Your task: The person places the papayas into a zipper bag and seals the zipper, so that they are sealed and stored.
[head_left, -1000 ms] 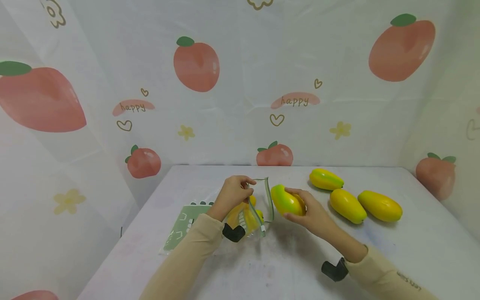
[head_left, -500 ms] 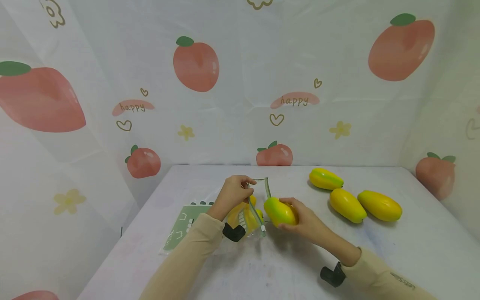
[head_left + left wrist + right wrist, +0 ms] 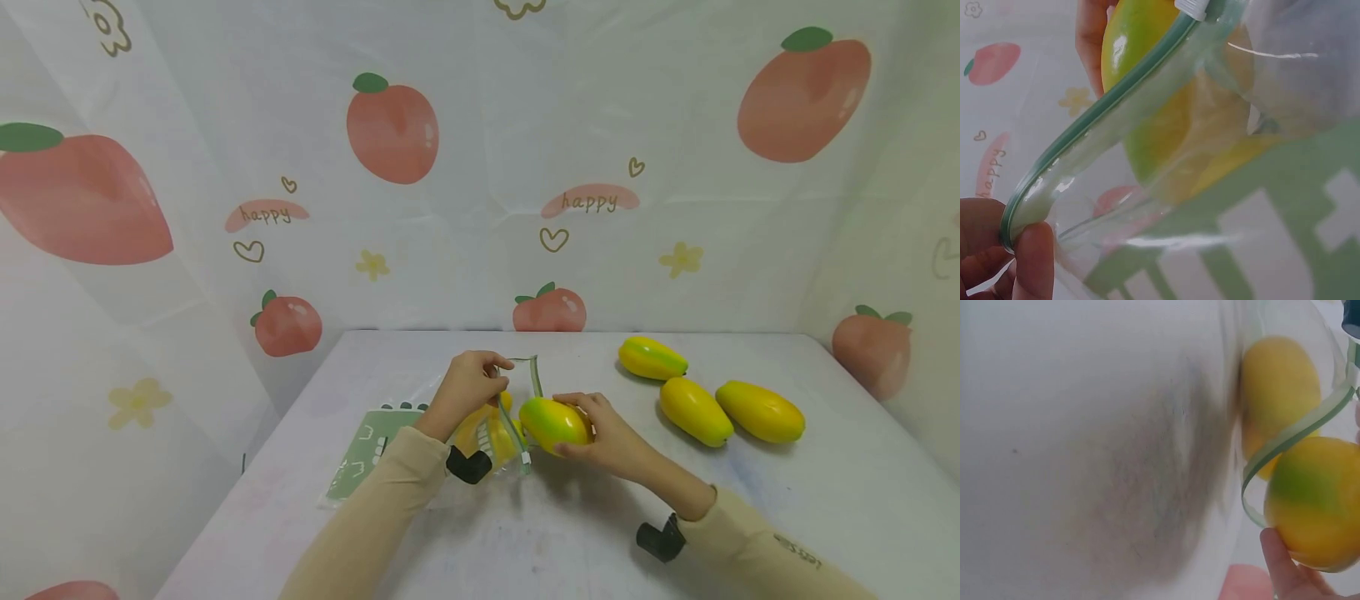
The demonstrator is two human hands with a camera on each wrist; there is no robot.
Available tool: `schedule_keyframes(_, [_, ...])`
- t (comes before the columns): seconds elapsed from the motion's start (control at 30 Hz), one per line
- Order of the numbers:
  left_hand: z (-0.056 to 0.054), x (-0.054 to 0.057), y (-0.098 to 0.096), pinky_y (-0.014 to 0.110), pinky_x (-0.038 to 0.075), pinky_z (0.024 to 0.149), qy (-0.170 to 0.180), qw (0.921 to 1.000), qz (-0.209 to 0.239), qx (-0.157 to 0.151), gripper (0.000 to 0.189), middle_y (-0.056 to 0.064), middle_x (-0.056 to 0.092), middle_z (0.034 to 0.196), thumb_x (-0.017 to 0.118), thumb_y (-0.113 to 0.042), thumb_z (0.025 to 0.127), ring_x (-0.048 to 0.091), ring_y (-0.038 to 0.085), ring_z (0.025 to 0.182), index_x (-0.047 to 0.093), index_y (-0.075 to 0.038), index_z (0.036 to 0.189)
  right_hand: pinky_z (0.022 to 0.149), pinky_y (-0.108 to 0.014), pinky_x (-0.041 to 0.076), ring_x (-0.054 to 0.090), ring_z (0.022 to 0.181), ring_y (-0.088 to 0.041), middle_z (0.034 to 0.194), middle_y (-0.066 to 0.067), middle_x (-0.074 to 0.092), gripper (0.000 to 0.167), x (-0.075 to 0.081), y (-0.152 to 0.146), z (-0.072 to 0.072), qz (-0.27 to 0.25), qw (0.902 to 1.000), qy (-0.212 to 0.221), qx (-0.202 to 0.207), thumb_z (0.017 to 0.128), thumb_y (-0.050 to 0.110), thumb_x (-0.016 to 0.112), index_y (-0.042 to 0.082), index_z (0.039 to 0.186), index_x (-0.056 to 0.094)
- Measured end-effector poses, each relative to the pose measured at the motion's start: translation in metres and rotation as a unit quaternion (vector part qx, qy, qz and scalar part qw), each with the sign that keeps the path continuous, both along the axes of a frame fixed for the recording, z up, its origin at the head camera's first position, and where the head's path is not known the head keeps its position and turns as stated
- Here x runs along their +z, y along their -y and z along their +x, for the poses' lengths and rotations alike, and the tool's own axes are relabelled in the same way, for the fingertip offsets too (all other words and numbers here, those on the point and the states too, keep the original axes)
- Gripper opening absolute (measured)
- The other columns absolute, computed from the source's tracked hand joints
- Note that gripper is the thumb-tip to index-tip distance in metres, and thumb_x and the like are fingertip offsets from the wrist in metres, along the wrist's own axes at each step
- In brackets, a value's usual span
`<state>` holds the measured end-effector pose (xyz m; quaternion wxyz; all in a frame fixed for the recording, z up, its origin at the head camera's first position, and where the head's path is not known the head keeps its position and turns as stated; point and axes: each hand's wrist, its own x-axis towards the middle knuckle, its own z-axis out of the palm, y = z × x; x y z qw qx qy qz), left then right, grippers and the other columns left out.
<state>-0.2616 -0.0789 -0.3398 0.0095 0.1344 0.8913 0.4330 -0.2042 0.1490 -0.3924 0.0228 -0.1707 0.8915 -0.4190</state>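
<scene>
A green-printed packet [image 3: 352, 467] lies on the surface [image 3: 525, 542] at eight o'clock from the left hand [image 3: 468, 385], whose grip pinches the rim of a clear zip bag [image 3: 513, 429] holding yellow fruit [image 3: 1282, 378]. At four o'clock, by the bag's mouth, a yellow-green fruit [image 3: 553, 423] is grasped by the right hand [image 3: 611, 442]; three more fruits [image 3: 696, 412] lie from its one to three o'clock.

The held fruit [image 3: 555, 423] was yellow, blotched green. Green edged the clear bag [image 3: 1197, 231]. Red fruit prints [image 3: 393, 133] dotted the white backdrop [image 3: 472, 267].
</scene>
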Motion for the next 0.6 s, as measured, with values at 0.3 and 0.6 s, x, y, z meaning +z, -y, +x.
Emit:
schedule_keyframes(0.3, [0.0021, 0.0015, 0.0009, 0.025, 0.057, 0.055, -0.007, 1.0, 0.002, -0.006, 0.02, 0.007, 0.053, 0.072, 0.065, -0.005, 0.088, 0.061, 0.015, 0.051, 0.072, -0.006, 0.107, 0.086, -0.04, 0.054, 0.054, 0.106, -0.028, 0.127, -0.018, 0.048, 0.067, -0.0017, -0.0006, -0.0055, -0.014, 0.9998, 0.009, 0.013, 0.082, 0.029, 0.077, 0.013, 0.139, 0.046])
schedule_keyframes(0.6, [0.0017, 0.0009, 0.0015, 0.026, 0.057, 0.055, -0.007, 0.9999, 0.009, -0.011, 0.021, 0.007, 0.054, 0.072, 0.064, -0.004, 0.089, 0.061, 0.014, 0.05, 0.071, -0.005, 0.108, 0.087, -0.038, 0.056, 0.055, 0.117, -0.034, 0.136, -0.016, 0.05, 0.069, -0.0031, 0.0012, -0.0105, -0.028, 0.9993, 0.013, 0.019, 0.082, 0.029, 0.077, 0.007, 0.138, 0.042])
